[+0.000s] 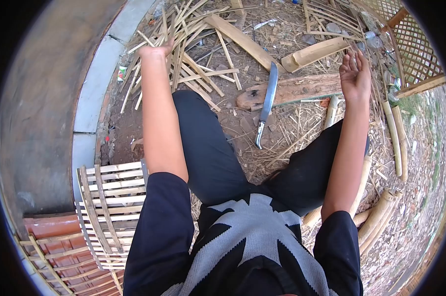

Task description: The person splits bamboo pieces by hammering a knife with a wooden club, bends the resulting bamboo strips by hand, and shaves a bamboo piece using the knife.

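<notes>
My left hand [157, 49] is raised over a heap of split bamboo strips [203, 74]. Its thumb stands out, most of the other fingers are hidden behind the bent wrist, and nothing shows in it. On the other side, my right hand [356, 74] is held up with the palm in view, fingers loosely bent and apart, holding nothing. It is near the right end of a worn wooden plank [294, 91] and a split bamboo piece [315, 53]. Between my hands, a long knife [268, 98] leans across the plank, its handle toward me.
A slatted bamboo panel [114, 197] is at lower left, beside a tiled ledge [92, 93]. Bamboo poles [378, 217] lie at right. Another bamboo length [245, 42] is on the littered ground ahead. A lattice screen [420, 44] stands at upper right.
</notes>
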`<state>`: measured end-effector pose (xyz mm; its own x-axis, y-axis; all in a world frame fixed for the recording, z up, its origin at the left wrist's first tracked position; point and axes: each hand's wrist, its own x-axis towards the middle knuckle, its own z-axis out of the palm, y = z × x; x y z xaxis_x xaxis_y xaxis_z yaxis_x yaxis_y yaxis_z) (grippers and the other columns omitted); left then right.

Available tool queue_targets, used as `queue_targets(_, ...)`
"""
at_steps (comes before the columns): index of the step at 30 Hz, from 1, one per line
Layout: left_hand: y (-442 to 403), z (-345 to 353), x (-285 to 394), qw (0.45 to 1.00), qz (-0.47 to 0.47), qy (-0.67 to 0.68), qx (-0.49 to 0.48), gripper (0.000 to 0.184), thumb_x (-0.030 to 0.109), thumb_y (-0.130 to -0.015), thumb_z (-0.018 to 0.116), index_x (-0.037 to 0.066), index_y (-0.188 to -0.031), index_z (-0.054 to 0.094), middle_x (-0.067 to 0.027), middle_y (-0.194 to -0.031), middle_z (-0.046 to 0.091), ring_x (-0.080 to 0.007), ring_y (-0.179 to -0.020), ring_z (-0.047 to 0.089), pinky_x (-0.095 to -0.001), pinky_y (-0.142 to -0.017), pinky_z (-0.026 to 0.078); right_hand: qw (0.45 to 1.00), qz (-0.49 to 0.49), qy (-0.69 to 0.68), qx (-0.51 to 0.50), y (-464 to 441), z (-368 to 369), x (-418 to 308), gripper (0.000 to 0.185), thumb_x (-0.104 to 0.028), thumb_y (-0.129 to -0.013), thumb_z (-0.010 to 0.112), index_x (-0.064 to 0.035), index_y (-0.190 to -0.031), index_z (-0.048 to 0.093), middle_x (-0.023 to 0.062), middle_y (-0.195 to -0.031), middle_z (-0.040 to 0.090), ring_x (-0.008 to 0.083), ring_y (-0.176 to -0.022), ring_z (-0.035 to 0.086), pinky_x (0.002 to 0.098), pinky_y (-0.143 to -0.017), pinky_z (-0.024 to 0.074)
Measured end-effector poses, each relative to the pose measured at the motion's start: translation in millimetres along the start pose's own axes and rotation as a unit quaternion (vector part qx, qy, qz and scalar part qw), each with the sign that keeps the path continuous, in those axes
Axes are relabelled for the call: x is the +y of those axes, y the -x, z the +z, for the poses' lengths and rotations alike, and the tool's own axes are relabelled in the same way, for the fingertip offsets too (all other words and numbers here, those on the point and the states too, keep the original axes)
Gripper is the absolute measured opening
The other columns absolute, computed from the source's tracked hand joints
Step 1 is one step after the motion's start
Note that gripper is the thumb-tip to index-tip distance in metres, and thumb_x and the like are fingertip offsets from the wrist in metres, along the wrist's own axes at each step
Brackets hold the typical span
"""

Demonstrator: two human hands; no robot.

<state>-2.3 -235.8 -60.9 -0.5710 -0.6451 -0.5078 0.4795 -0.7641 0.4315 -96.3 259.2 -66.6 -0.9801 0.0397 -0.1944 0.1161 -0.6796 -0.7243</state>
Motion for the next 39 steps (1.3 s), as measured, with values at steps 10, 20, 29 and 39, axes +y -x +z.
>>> queue_targets(10,-1,4,-3,0.994,-0.028,0.03,-0.102,0.083,0.064,-0.098,0.01,0.003,-0.154,0.007,-0.0234,-0.154,0.029,-0.0368,-0.139,0.038,-0.051,-0.109,0.039,1.0,0.018,0.0,-0.013,1,3,4,0.034,-0.018,-0.096,0.06,-0.004,-0.124,0.048,0.0111,-0.105,0.057,0.0181,-0.088,0.06,0.0251,-0.062,0.0499)
queue_targets(20,1,1,-1,0.979,-0.086,0.087,-0.162,0.078,0.06,-0.099,0.008,0.001,-0.137,0.041,-0.0172,-0.13,0.059,-0.0237,-0.099,0.066,-0.0336,-0.069,0.052,1.0,0.017,0.02,-0.014,4,7,9,0.036,-0.016,-0.097,0.058,-0.0008,-0.126,0.045,0.0119,-0.109,0.057,0.0173,-0.089,0.061,0.0251,-0.064,0.0503)
queue_targets(29,94,43,-52,0.785,0.243,-0.519,-0.233,0.044,0.04,-0.099,0.05,0.001,-0.115,0.06,-0.0103,-0.1,0.068,-0.018,-0.091,0.064,-0.0308,-0.076,0.048,0.99,0.036,0.13,-0.048,17,23,23,0.04,-0.02,-0.099,0.054,0.0003,-0.132,0.048,0.0143,-0.114,0.061,0.0179,-0.091,0.061,0.0278,-0.072,0.051)
queue_targets(39,103,12,-131,0.299,0.0,-0.874,-0.384,0.061,0.052,-0.096,0.051,0.006,-0.136,0.054,-0.0158,-0.108,0.07,-0.02,-0.081,0.069,-0.0371,-0.081,0.053,0.648,-0.009,0.711,-0.274,64,0,177,0.049,-0.039,-0.088,0.063,0.0034,-0.111,0.063,0.0247,-0.102,0.068,0.0381,-0.095,0.067,0.0437,-0.084,0.0522)
